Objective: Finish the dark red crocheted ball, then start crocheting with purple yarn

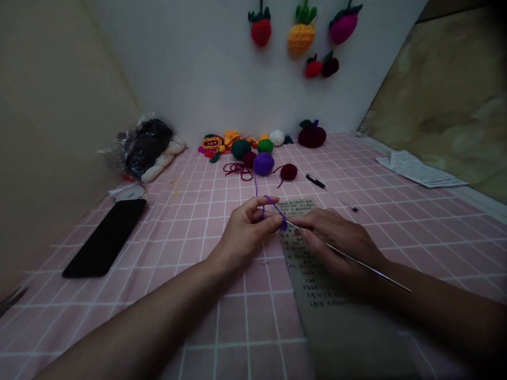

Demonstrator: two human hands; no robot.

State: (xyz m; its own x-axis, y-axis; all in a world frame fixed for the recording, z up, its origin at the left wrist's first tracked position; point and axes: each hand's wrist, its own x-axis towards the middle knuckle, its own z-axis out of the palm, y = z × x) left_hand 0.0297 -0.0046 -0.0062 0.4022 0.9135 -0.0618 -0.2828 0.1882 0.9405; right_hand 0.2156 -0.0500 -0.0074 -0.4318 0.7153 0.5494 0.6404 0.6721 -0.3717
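Note:
A small piece of purple crochet (283, 225) is pinched between the thumb and fingers of my left hand (249, 224). Purple yarn loops over my raised left index finger and runs back to a purple yarn ball (263, 164). My right hand (336, 240) grips a thin metal crochet hook (366, 265) like a pencil, its shaft slanting down to the right. The hook's tip meets the purple piece at my left fingertips. Under both hands lies a sheet with handwritten lines (312, 287), partly covered by my right hand.
A black phone (105, 237) lies at left, near a plastic bag of dark and white yarn (148, 148). Several yarn balls and crocheted pieces (232, 138) line the back. A pen (316, 181) and papers (420, 168) lie right. Crocheted fruits (301, 38) hang on the wall.

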